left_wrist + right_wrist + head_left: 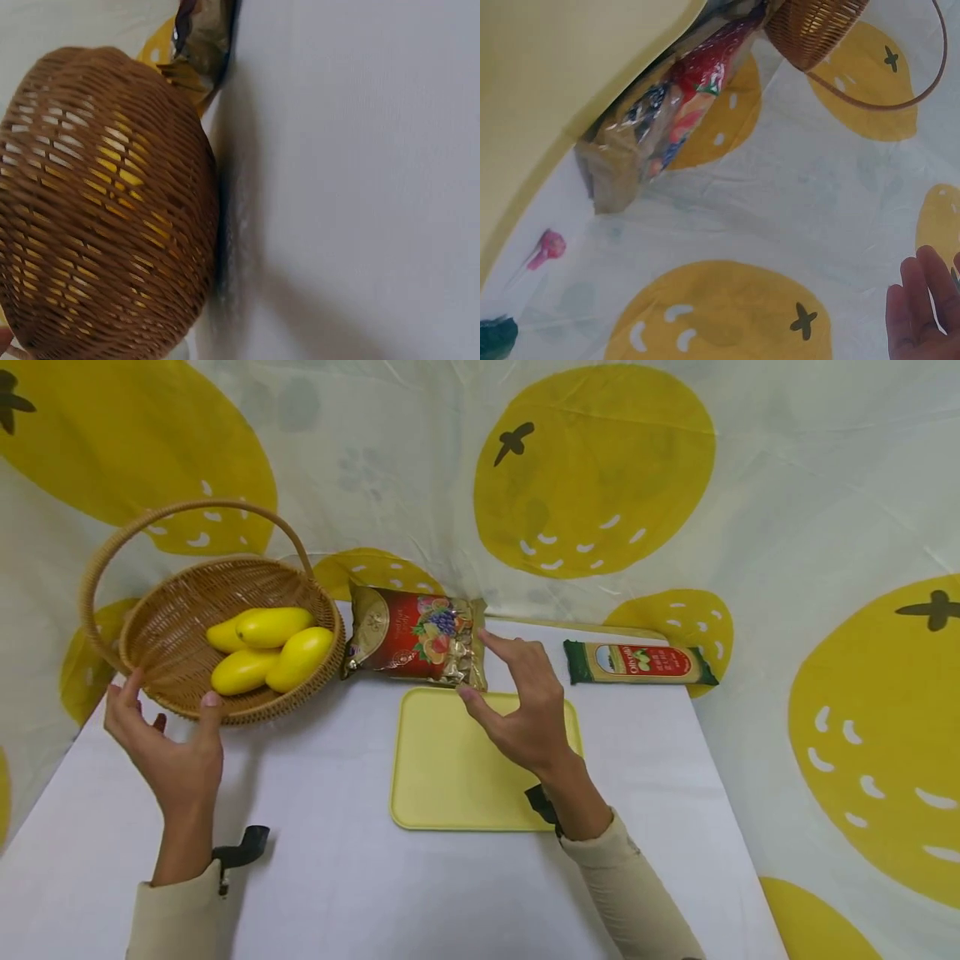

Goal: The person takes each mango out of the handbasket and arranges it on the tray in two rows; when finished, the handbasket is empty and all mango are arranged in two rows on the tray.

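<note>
My left hand is at the front rim of a wicker basket, fingers spread and thumb apart. Whether the fingertips touch the rim, I cannot tell. Several yellow mangoes lie in the basket; the left wrist view shows its woven side close up. Over the back of a pale yellow tray is my right hand, thumb and index finger apart with nothing between them. Those fingertips are near the right end of a red and gold candy bag. In the right wrist view the fingers are straight.
A long green and tan packet lies at the back right of the white table. Behind it hangs a lemon-print cloth. The basket's tall handle arches upward. A small pink thing shows beyond the tray in the right wrist view.
</note>
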Motion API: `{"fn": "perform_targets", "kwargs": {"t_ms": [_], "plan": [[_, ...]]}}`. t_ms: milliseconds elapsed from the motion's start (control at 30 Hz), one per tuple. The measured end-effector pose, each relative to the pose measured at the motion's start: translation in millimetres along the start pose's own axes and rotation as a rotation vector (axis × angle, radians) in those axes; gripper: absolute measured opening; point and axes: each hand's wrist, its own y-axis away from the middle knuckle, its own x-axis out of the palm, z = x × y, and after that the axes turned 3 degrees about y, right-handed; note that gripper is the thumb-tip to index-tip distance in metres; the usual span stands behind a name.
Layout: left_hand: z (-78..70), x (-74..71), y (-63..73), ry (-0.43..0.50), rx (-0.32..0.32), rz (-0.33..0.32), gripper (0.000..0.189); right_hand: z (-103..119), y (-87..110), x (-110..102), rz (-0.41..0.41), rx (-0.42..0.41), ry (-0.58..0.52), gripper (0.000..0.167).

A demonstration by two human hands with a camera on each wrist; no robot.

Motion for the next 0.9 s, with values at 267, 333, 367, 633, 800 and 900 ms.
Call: {"fn": "perform_targets", "kwargs": {"t_ms": [267, 333, 367, 633, 800, 900], "plan": [[26.1, -7.1, -9.6, 0.084, -0.124, 0.141, 0.082, 11.6, -11.7, 18.4, 0.034, -0.050, -0.061, 0.059], [28.2, -7.4, -10.7, 0.118, -0.127, 0.156, 0.084, 14.4, -13.6, 22.4, 0.043, -0.058, -0.073, 0.060], [29.0, -7.3, -11.2, 0.141, -0.131, 0.160, 0.085, 15.6, -14.5, 24.4, 0.048, -0.062, -0.079, 0.061], [33.5, -6.1, -9.7, 0.282, -0.148, 0.168, 0.088, 22.8, -19.1, 45.5, 0.072, -0.088, -0.125, 0.061], [35.3, -6.2, -6.2, 0.255, -0.126, 0.181, 0.091, 26.1, -23.5, 61.1, 0.109, -0.087, -0.127, 0.063], [36.9, -6.8, -3.4, 0.188, -0.107, 0.197, 0.092, 27.7, -25.3, 70.7, 0.146, -0.082, -0.124, 0.064]]}}
